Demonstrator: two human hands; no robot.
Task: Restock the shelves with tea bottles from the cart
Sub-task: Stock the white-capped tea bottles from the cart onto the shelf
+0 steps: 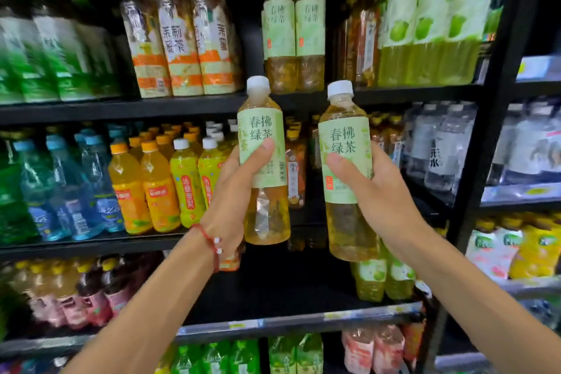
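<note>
Nearest: two bare forearms reach up from the bottom edge. The left wrist carries a thin red string bracelet (pixel 209 241) with small white beads.

Left hand (pixel 232 191): fingers (pixel 259 153) clamped round the left tea bottle (pixel 267 215), a clear plastic bottle of pale yellow tea with a white screw cap and a light green paper label. The thumb lies across the label front; the other fingers are hidden behind the bottle. Bottle near upright, cap above the fingers, bare lower half below them.

Right hand (pixel 379 191): fingers (pixel 343 167) clamped round the right tea bottle (pixel 346 133), same type. Thumb on the label, palm against the bottle's right side. Near upright. The two held bottles are side by side and apart.

Beyond the fingers: black metal shelving (pixel 121 109), stocked.
- Above the fingers, upper shelf: matching green-label tea bottles (pixel 294 30), standing in two files.
- Left of those: amber tea bottles with orange-and-white labels (pixel 182 39).
- Right of those: yellow-green bottles with green fruit labels (pixel 425 30).
- Level with the fingers, left of the left hand: orange juice bottles with orange caps (pixel 145 188), then translucent blue bottles (pixel 73 191).
- Right of the right hand: clear water bottles (pixel 440 146), blurred.
</note>
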